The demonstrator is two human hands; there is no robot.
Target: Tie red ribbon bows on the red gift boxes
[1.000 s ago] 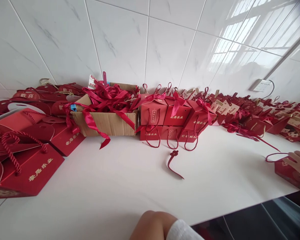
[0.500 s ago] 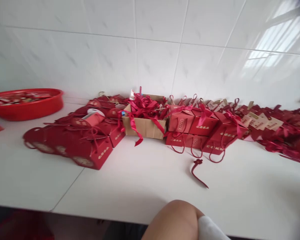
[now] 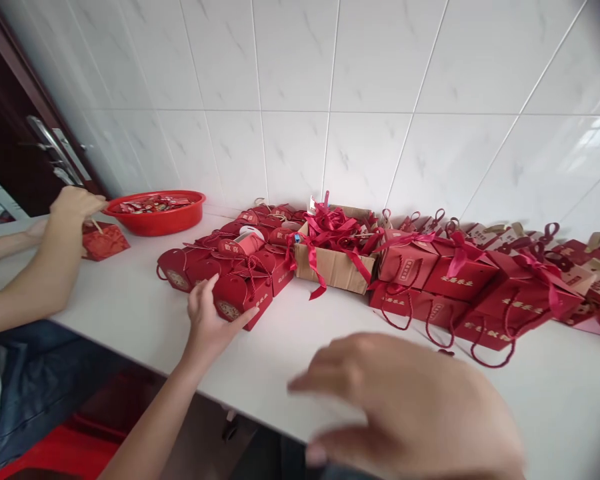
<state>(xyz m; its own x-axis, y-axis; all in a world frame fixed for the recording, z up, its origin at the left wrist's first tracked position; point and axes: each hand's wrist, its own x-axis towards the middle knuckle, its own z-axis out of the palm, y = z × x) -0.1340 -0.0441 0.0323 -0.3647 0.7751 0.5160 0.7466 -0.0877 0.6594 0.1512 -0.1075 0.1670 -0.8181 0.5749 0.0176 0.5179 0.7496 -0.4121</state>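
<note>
My left hand (image 3: 213, 317) reaches to the front of a group of dark red gift boxes. Its spread thumb and fingers lie around the nearest box (image 3: 260, 303), which stands on the white table. Blurred by motion, my right hand (image 3: 395, 400) hovers over the table's front part, thumb and fingers apart, with nothing between them. Behind it, a cardboard box (image 3: 330, 267) holds a heap of dark pink ribbons (image 3: 325, 223). Stacked red boxes with rope handles (image 3: 460, 273) stand to its right.
A red basin (image 3: 160, 220) of small packets stands at the back left. Another person's hands (image 3: 77, 200) are at a red patterned bag (image 3: 105, 240) on the left. A tiled wall (image 3: 290, 153) runs behind the white table (image 3: 145, 313).
The view has swung left, bringing the other person and a door into sight. Both my hands now show over the table, the left one at a red box.
</note>
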